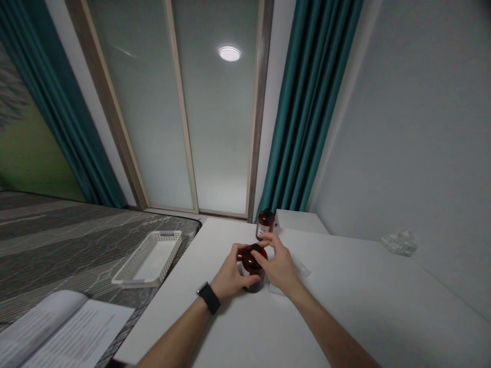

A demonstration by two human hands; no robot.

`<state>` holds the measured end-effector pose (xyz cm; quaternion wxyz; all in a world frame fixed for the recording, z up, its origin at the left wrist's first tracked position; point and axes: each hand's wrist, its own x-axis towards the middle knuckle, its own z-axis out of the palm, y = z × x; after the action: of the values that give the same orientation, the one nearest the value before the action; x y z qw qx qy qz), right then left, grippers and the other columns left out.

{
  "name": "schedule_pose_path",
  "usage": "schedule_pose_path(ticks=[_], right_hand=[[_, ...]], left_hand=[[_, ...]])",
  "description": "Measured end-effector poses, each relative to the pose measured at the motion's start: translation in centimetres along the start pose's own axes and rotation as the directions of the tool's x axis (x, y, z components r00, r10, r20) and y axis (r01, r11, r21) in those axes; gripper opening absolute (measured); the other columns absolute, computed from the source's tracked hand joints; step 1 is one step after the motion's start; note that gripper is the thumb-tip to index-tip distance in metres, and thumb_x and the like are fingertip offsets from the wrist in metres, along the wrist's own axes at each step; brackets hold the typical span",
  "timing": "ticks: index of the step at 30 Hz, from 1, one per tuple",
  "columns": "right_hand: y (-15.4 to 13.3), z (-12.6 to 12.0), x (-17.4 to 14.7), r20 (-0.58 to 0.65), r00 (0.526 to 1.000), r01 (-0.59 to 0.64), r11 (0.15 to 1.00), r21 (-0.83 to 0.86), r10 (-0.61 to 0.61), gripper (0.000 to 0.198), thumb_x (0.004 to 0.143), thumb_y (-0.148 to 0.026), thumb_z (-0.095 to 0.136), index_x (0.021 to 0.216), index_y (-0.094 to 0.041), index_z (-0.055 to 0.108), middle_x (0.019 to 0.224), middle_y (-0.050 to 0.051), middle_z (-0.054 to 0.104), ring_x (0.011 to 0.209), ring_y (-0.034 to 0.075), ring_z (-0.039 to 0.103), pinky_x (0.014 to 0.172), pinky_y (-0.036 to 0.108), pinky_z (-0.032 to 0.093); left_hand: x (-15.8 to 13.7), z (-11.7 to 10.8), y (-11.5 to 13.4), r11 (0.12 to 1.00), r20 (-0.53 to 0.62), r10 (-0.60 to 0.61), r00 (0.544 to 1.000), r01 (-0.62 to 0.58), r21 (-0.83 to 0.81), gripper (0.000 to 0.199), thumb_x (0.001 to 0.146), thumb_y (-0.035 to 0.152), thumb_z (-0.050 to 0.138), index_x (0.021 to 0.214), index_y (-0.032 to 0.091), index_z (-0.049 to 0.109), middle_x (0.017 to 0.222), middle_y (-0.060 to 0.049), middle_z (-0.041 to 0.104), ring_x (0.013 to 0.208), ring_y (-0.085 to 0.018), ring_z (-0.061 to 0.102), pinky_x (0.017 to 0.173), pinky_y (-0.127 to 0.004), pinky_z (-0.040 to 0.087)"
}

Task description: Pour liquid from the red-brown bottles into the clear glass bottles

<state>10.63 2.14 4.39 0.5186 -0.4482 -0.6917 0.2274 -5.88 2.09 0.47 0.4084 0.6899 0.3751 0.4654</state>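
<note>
A dark amber bottle (251, 263) with a black cap (255, 248) stands upright on the white table. My left hand (230, 276), with a black watch on its wrist, is wrapped around the side of this bottle. The fingers of my right hand (278, 263) close on the black cap from the right. Just behind, a second amber bottle (265, 223) with a pale label and a dark cap stands on the table; my right fingertips partly cover its base. Beside my right hand lies a small clear plastic piece (303, 269), partly hidden.
On the patterned grey bed (88, 230) at left lie a white plastic basket (148, 260) and an open book (69, 327). Crumpled clear plastic (399, 243) rests on the white table (368, 296) near the wall. A white box-like surface (301, 221) stands beyond the far edge.
</note>
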Motion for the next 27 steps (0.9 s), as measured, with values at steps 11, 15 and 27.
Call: schedule_pose_path(ticks=[11, 15, 27], right_hand=[[-0.1, -0.5, 0.1, 0.038, 0.99, 0.136, 0.991, 0.008, -0.136, 0.043, 0.077, -0.013, 0.052, 0.119, -0.022, 0.051, 0.099, 0.004, 0.06, 0.099, 0.02, 0.06, 0.097, 0.039, 0.047], [-0.1, -0.4, 0.0, 0.043, 0.993, 0.103, 0.992, 0.067, -0.106, 0.048, 0.077, -0.013, 0.052, 0.124, -0.023, 0.048, 0.097, 0.003, 0.059, 0.101, 0.02, 0.06, 0.099, 0.04, 0.045], [0.5, 0.8, -0.4, 0.071, 0.997, 0.013, 0.985, 0.171, -0.025, 0.05, 0.08, -0.017, 0.059, 0.128, -0.026, 0.049, 0.111, 0.004, 0.063, 0.112, 0.022, 0.058, 0.104, 0.042, 0.041]], left_hand=[[0.1, 0.0, 0.7, 1.0, -0.001, -0.004, 1.0, 0.004, -0.011, 0.062, 0.063, 0.011, 0.08, 0.114, 0.02, 0.046, 0.116, -0.009, 0.063, 0.104, -0.025, 0.062, 0.094, -0.04, 0.047], [0.1, 0.0, 0.6, 1.0, 0.009, -0.002, 1.0, 0.003, -0.024, 0.061, 0.064, 0.011, 0.08, 0.114, 0.02, 0.046, 0.117, -0.009, 0.063, 0.104, -0.024, 0.062, 0.095, -0.039, 0.047], [0.0, 0.0, 0.1, 1.0, 0.005, 0.002, 1.0, -0.002, -0.024, 0.063, 0.064, 0.011, 0.081, 0.115, 0.02, 0.046, 0.117, -0.009, 0.062, 0.106, -0.025, 0.062, 0.095, -0.04, 0.047]])
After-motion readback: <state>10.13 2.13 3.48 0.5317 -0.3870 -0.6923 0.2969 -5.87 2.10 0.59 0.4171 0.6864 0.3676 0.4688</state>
